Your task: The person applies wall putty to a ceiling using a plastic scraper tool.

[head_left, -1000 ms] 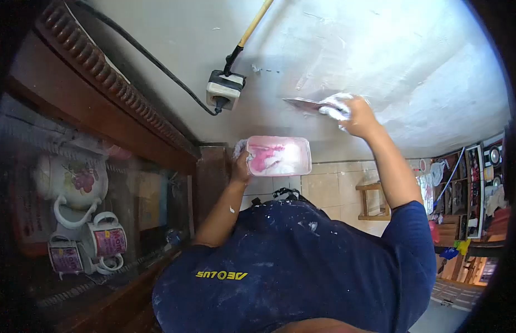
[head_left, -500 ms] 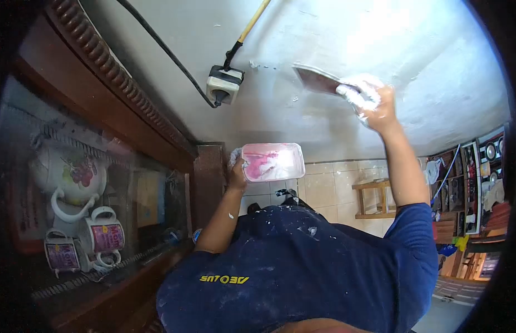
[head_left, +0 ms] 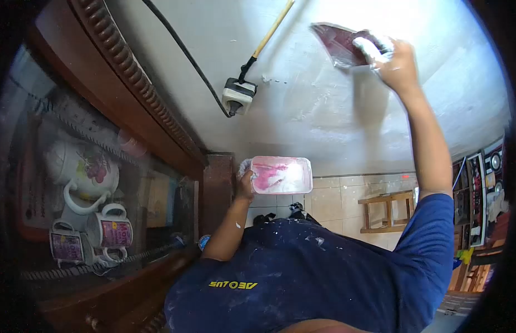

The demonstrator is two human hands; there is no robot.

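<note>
In my left hand [head_left: 246, 180] is the left edge of a shallow tray [head_left: 282, 175], smeared pink and white inside; the fingers are closed on its rim. My right hand [head_left: 395, 60], coated with white paste, grips a wide flat scraper [head_left: 338, 45] up at the pale wall [head_left: 330, 111]. The scraper's blade points left and lies close to the wall; whether it touches cannot be told. Between the hands and to the left, a white socket block [head_left: 238, 97] hangs on the wall, joined to a yellow stick [head_left: 273, 28] and a black cable [head_left: 186, 53].
A dark wooden cabinet [head_left: 122, 100] with a glass front stands at the left, with mugs [head_left: 114, 230] and a floral jug [head_left: 86, 172] behind the glass. A wooden stool [head_left: 387, 212] stands on the tiled floor [head_left: 324, 201]. Shelves [head_left: 470, 200] with various items are at the far right.
My right hand and the scraper have moved upward along the wall, with the blade now at a different tilt. The whole view has shifted slightly; my left hand still holds the tray.
</note>
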